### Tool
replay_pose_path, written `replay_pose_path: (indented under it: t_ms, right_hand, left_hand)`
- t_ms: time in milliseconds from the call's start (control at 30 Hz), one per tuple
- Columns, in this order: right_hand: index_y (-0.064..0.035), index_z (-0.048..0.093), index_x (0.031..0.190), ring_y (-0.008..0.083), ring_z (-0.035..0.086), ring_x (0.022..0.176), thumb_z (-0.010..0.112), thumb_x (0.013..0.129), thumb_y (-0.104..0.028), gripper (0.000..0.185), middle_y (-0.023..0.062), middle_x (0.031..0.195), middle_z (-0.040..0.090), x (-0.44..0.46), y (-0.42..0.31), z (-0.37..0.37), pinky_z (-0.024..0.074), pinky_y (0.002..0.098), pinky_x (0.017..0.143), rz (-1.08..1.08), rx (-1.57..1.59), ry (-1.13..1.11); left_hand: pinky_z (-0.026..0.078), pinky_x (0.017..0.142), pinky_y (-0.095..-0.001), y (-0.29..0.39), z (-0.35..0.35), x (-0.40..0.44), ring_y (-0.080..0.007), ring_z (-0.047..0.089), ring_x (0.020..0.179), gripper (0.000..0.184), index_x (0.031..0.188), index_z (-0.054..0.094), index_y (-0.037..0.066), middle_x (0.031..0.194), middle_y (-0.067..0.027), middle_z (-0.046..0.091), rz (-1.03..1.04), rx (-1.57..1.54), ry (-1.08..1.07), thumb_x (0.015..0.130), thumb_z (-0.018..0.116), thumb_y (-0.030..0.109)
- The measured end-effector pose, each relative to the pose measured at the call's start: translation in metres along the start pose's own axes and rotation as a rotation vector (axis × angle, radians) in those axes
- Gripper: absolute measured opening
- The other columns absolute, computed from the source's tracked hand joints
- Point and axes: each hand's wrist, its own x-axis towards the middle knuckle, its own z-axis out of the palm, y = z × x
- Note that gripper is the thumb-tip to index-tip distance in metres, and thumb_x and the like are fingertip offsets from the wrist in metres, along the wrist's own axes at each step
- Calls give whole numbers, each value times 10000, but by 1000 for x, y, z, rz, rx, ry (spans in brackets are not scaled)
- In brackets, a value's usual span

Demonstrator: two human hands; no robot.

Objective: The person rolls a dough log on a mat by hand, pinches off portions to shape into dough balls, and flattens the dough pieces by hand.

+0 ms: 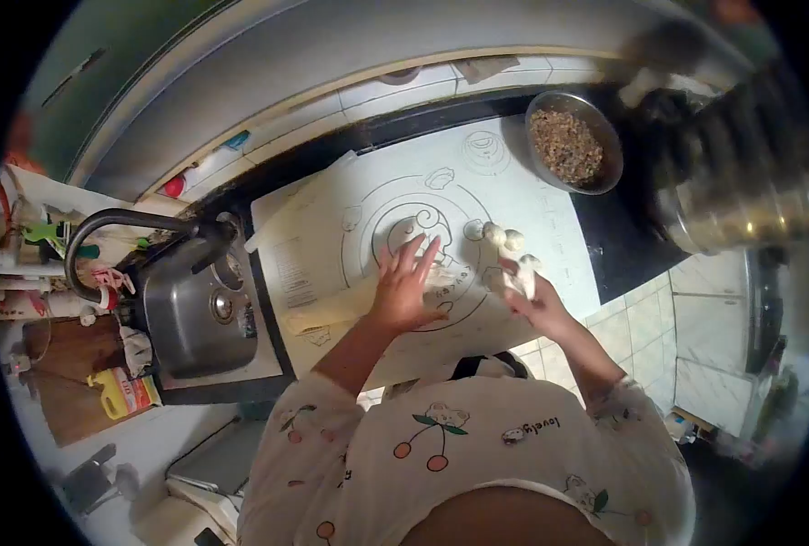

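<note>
My left hand is over the middle of a white printed mat, its fingers spread and nothing visible in them. To its right, my right hand has its fingers closed around a small pale piece of dough. Just beyond that hand, two more round dough pieces lie close together on the mat. Drawn circles and small figures cover the mat's middle. Whether my left palm touches the mat, I cannot tell.
A metal bowl of brown chopped filling stands at the mat's far right corner. On the left are a steel sink and a black faucet. A yellow bottle sits at the lower left. A large shiny ribbed container rises at the right.
</note>
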Motion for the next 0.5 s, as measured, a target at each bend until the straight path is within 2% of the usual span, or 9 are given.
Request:
replay_pose_path:
  t_ms: [100,167,200,267,367,433,500]
  right_hand:
    - [-40,431,1305,82,495,685,568,902,-256,477,5,852,519,-20,17,-2,443,237,635,81,64,22]
    - [-52,448,1284,73,480,691,562,903,-219,432,-9,842,513,-24,37,1,434,233,622,138,328,88]
    - [-57,456,1274,68,472,694,559,904,-200,410,-16,838,510,-24,42,4,429,231,615,172,457,120]
    - [-51,475,1241,64,470,685,554,901,-183,373,-19,813,510,-20,49,11,422,226,609,132,325,112]
    - [-74,519,1189,69,464,635,542,902,-176,306,-20,768,504,-10,29,31,414,232,573,40,58,72]
    - [-114,527,1179,76,505,667,540,905,-191,285,-17,773,513,11,48,47,441,237,589,27,88,-57]
    - [-145,518,1217,97,559,720,529,909,-181,309,-3,818,534,33,37,71,470,249,620,166,-33,-190]
  left_hand:
    - [177,1048,-593,-26,-1,-54,-331,318,1269,846,1332,367,137,1384,-155,295,-343,291,76,612,754,354]
    - [247,1018,-559,-85,28,-98,-331,379,1205,703,1290,409,136,1304,-148,383,-466,347,129,673,716,278]
    - [270,1000,-547,-96,27,-101,-328,402,1177,681,1279,418,134,1264,-141,413,-409,360,131,680,712,270]
    - [316,965,-524,-112,28,-108,-322,449,1121,636,1256,435,130,1185,-127,472,-297,383,134,694,705,252]
    - [382,893,-481,-112,28,-81,-320,493,1046,634,1256,431,116,1108,-112,511,-357,393,210,698,706,236]
    - [405,874,-467,-122,28,-71,-320,501,1035,636,1252,435,106,1108,-118,514,-390,402,182,697,711,249]
    - [424,857,-451,-129,23,-63,-316,506,1027,634,1248,437,94,1108,-123,516,-393,367,172,700,712,254]
